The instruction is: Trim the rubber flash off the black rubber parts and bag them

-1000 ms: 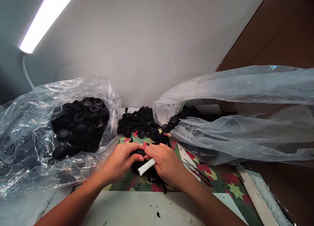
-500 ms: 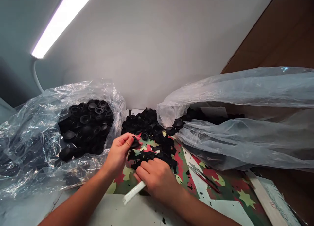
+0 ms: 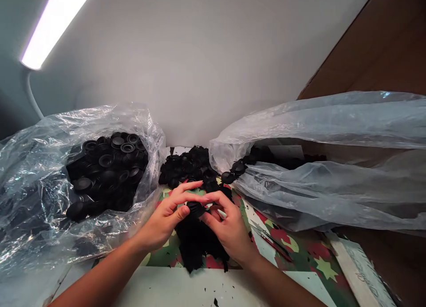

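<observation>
Between my two hands is a black ribbed rubber boot point(image 3: 195, 208), round and bellows-like. My left hand point(image 3: 168, 214) grips its left side with thumb and fingers. My right hand point(image 3: 231, 227) pinches the right side, and the end of a white stick point(image 3: 222, 214) pokes out among its fingers. A heap of black rubber scraps point(image 3: 196, 245) lies under the hands, down to the edge of the white board point(image 3: 159, 287). Behind the hands, a pile of black rubber pieces point(image 3: 186, 163) reaches back to the wall.
A clear plastic bag point(image 3: 36, 187) full of black ribbed boots point(image 3: 106, 160) lies open at left. Another plastic bag point(image 3: 316, 183) opens at right, black pieces at its mouth. Scissors point(image 3: 273, 240) rest on the patterned cover point(image 3: 316, 253). A lamp point(image 3: 56, 27) hangs upper left.
My right hand has come up from the scraps to the boot, and the white stick has turned within it. Scraps now lie nearer the front, over the board's edge. The view has shifted slightly.
</observation>
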Action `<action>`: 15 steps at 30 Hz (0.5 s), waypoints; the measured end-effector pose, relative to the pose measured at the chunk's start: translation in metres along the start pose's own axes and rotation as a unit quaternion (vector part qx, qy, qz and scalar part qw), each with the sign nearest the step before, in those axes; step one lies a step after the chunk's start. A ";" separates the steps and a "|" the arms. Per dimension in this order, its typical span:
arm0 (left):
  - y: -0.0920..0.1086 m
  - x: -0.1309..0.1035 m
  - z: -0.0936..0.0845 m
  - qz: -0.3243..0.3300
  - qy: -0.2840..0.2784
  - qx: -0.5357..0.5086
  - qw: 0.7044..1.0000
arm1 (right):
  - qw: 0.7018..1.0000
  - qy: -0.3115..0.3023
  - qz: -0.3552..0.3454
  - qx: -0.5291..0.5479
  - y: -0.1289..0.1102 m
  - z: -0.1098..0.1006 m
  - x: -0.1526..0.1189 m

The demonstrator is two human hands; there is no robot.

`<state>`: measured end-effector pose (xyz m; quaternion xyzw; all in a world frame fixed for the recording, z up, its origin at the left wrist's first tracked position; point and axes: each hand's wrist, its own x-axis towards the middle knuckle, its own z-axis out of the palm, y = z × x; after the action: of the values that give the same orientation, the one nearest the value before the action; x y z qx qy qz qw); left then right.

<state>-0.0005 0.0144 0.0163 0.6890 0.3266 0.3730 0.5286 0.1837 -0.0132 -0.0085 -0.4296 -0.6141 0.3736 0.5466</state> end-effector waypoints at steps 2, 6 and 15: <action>0.000 -0.001 0.003 0.001 0.018 0.023 1.000 | 0.995 0.036 -0.075 -0.063 0.000 -0.003 -0.001; 0.002 -0.001 0.012 -0.065 0.091 -0.024 0.993 | 0.944 0.074 -0.236 -0.220 0.000 -0.008 -0.003; 0.009 0.002 0.007 -0.147 0.085 -0.082 0.982 | 0.976 0.011 -0.134 -0.172 0.001 -0.010 0.006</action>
<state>0.0073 0.0110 0.0244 0.5535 0.4366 0.3742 0.6024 0.1940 -0.0074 -0.0058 -0.4353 -0.7152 0.1811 0.5159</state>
